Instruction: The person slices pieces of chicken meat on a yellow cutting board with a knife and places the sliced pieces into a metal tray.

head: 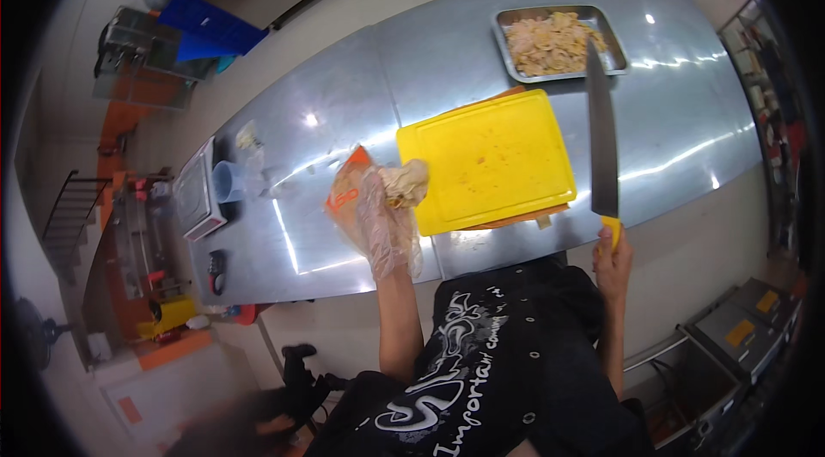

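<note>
My left hand (383,215), in a clear plastic glove, grips a pale piece of meat (407,183) at the left edge of the yellow cutting board (496,154). Beside and partly under that hand lies a plastic bag with orange print (345,189). My right hand (612,260), bare, holds a large knife (604,141) by its yellow handle, blade pointing away, to the right of the board. Small scraps dot the board's surface. Beyond it, cut pale meat pieces (548,44) fill a metal tray (509,70), and the knife's tip overlaps the tray in view.
On the left of the steel table (335,83) are a scale (198,189), a translucent blue cup (227,181) and a dark object with a red part (216,273). Brown material shows under the board. A blurred person (258,418) is at the lower left.
</note>
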### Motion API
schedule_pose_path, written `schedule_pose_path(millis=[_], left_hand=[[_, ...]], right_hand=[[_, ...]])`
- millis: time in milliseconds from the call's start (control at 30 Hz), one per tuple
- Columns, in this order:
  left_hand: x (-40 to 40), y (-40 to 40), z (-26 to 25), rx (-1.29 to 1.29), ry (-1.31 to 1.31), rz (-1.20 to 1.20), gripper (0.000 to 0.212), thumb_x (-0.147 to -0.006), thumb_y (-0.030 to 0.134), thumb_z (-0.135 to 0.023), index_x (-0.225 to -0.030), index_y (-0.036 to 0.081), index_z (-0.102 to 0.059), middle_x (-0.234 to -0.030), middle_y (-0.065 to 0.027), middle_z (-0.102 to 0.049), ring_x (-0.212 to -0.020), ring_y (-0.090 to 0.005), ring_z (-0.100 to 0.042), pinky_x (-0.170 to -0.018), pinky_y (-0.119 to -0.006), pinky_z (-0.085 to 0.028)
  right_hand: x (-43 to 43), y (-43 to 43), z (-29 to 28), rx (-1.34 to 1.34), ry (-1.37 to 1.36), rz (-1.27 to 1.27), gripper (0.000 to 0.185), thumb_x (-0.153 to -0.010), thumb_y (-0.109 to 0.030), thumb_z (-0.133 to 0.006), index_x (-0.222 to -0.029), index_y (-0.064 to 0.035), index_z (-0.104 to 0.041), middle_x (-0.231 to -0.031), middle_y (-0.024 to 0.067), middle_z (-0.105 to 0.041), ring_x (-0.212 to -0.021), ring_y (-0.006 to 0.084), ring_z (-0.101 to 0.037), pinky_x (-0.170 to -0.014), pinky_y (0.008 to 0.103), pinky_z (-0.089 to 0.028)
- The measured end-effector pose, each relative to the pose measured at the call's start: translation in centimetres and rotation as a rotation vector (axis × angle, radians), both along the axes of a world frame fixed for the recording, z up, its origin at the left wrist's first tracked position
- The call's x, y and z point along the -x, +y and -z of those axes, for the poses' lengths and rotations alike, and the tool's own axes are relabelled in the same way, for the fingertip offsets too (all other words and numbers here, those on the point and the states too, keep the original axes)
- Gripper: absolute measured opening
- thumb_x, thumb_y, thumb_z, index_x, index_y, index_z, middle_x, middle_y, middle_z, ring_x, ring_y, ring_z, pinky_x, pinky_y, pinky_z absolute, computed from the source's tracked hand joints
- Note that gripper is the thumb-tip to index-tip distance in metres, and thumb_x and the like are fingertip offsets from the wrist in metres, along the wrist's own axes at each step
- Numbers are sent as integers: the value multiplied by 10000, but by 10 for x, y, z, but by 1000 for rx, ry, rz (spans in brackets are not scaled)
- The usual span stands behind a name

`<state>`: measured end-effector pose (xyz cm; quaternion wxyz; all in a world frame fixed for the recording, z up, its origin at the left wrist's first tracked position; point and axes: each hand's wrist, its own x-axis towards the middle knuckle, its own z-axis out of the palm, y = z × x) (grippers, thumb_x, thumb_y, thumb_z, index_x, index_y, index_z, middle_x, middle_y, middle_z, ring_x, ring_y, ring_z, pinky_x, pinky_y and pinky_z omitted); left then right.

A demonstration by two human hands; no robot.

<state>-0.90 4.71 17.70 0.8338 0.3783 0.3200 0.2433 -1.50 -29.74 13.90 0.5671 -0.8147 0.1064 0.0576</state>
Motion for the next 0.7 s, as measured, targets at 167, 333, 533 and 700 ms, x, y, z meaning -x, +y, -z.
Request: schedule_pose_path(millis=[167, 333, 533, 700], left_hand=[[-48, -61, 10, 75, 26, 196, 261, -978, 183, -582, -1188, 30, -562, -1078, -46, -606, -960, -154, -614, -809, -290, -518], [-31, -45, 147, -734, 397, 358, 306, -908, 123, -615, -1185, -2, -578, -1057, -95, -633, -906, -155, -589, -800, -267, -467], [-35, -69, 108, -1747, 10, 409, 338, -871, 130, -638, -1189, 29, -586, -1090, -150, -624, -948, -290, -591, -841, -376, -479], [-55, -100, 118, -1828, 164, 716, 325, -904, 194, -563, -1177, 23, -601, -1190, -150, -586, -1136, -332, -511, -936, -448, -424]], right_hand=[[-1, 7, -7, 92, -63, -56, 303, -1000, -270, -514, -907, 16, -547, -582, 98, -513, -518, 167, -523, -493, 359, -381], [4, 15, -12, 162, -18, -106, 318, -990, -271, -532, -909, 35, -543, -599, 202, -533, -514, 327, -554, -504, 404, -391], [10, 11, -2, 197, 30, -91, 365, -988, -306, -534, -909, 51, -531, -603, 241, -524, -548, 416, -551, -513, 436, -394], [5, 13, -12, 225, 33, -97, 368, -986, -312, -535, -909, 47, -534, -606, 250, -523, -562, 431, -556, -518, 442, -401]])
